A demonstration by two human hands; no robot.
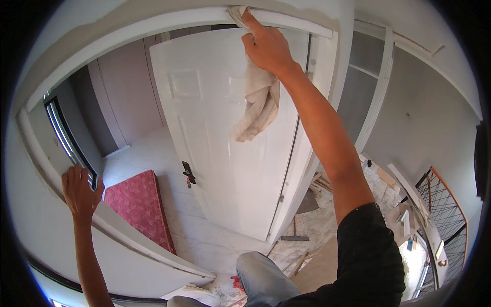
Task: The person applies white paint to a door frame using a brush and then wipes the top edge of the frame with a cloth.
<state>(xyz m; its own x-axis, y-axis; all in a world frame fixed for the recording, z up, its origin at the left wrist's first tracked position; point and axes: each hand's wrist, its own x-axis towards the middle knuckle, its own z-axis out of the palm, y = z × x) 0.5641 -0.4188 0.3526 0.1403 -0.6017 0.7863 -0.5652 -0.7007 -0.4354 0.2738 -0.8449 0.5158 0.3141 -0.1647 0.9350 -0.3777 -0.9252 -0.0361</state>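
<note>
My right hand [267, 47] is raised to the top of a white door frame [174, 22], its fingers closed round a pale, stained cloth [262, 97]. One end of the cloth is pressed against the frame's head; the rest hangs down in front of a white panelled door [220, 123]. That door stands ajar, with a dark handle [188, 173] and something small and red hanging below it. My left hand [81, 192] rests on the left side of the frame, fingers stretched over its edge, holding nothing.
Beyond the doorway a pink patterned mattress [135, 207] lies on a pale marbled floor [197, 220]. At the right are a broom [295, 238], wood scraps [386, 177] and a dark metal railing [445, 204]. Below me, red material [237, 282] lies near my knee [261, 273].
</note>
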